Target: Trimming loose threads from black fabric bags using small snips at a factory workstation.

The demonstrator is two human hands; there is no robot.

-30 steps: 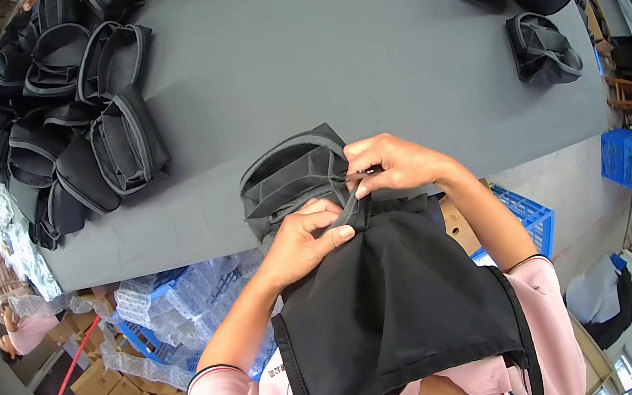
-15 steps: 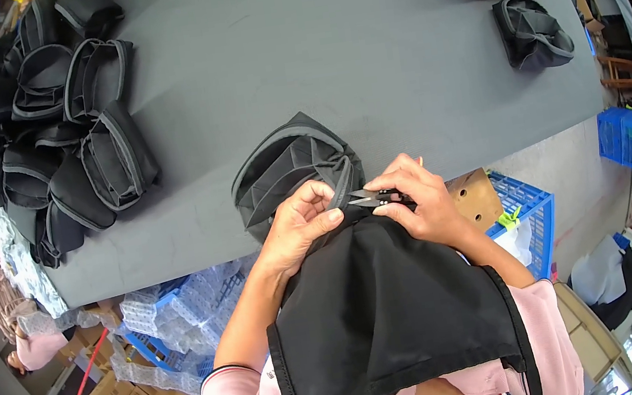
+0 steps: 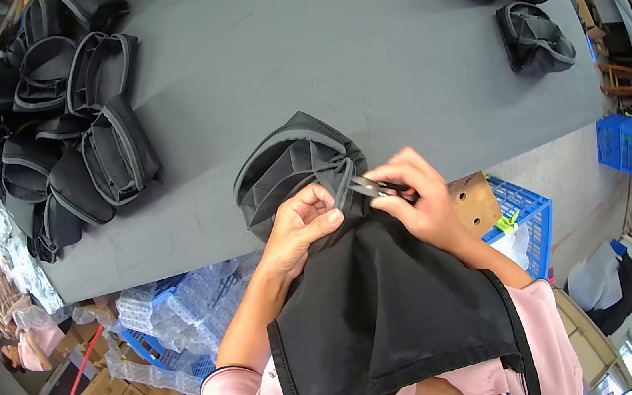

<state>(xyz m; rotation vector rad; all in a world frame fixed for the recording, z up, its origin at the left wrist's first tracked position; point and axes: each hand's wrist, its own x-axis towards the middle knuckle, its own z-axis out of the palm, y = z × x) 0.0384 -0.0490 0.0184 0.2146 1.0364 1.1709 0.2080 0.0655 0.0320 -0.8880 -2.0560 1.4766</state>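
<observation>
A black fabric pouch (image 3: 280, 172) with folded inner dividers stands at the table's front edge, its opening toward me. My left hand (image 3: 305, 225) pinches the pouch's near rim between thumb and fingers. Just right of it, my right hand (image 3: 417, 195) is closed round small black-handled thread snips (image 3: 379, 188). The metal blades point left at the pouch's edge; whether they touch a thread is too small to tell. Some of the right fingers are smeared by motion.
Several similar black pouches (image 3: 115, 149) are heaped on the grey table (image 3: 248, 61) at the left. Another pouch (image 3: 536, 37) sits at the far right, with more behind it. Below the front edge are a blue crate (image 3: 523, 205), a cardboard box (image 3: 473, 204) and bubble wrap (image 3: 187, 313).
My right hand has drawn the snips slightly right and up along the pouch's edge. The left hand keeps its pinch. At the far left, a person's position has shifted slightly.
</observation>
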